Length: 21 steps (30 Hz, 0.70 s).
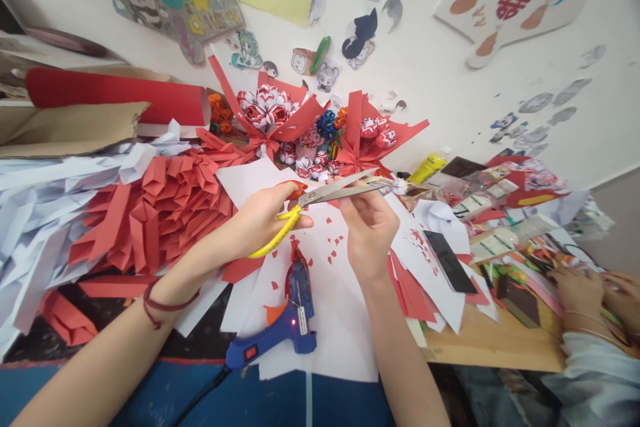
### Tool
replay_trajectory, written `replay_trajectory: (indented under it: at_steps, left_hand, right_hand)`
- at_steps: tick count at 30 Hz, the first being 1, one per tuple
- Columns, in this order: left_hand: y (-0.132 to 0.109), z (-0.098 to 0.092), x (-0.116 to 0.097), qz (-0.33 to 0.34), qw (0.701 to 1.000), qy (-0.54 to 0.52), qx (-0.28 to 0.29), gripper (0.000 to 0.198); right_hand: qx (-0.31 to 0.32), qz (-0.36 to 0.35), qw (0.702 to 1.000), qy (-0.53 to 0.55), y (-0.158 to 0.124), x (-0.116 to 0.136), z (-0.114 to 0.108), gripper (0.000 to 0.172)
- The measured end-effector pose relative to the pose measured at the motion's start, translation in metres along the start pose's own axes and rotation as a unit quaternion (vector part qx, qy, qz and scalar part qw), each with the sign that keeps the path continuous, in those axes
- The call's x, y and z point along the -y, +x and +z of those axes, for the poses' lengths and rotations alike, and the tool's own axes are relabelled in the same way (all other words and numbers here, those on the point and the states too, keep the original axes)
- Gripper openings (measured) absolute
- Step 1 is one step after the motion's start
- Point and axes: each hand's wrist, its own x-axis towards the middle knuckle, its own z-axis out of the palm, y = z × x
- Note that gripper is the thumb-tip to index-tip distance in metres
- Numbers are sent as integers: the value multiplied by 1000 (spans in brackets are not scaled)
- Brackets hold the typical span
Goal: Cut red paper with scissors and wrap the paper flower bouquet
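Note:
My left hand (265, 213) is closed around the yellow handles of a pair of scissors (320, 195). Their metal blades point right and stand apart, crossing in front of the fingertips of my right hand (367, 230). My right hand is pinched behind the blades; a bit of red shows there, but what it holds is mostly hidden. Below both hands, a blue glue gun (300, 320) with a lit red light lies on white paper sheets (345, 327). Small red paper scraps (333, 255) are scattered over the sheets.
At left lie piles of folded red paper pieces (165, 207) and white ones (40, 213). Red-wrapped bouquets (270, 113) stand at the back. A black phone (449, 261) rests on papers at right. Another person's hands (580, 290) work at the far right.

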Motion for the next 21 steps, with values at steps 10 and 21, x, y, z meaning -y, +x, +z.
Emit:
replay_trajectory:
  at_steps: [10,21]
  left_hand:
    - [2,6,5,-1,999,15,-29,37]
    - [-1,12,0,-2,1000,-7,-29,32]
  right_hand:
    - [-20,-22,1000,7,-1,-2,4,10]
    - [-58,-13,998,20,-5,-3,9,11]
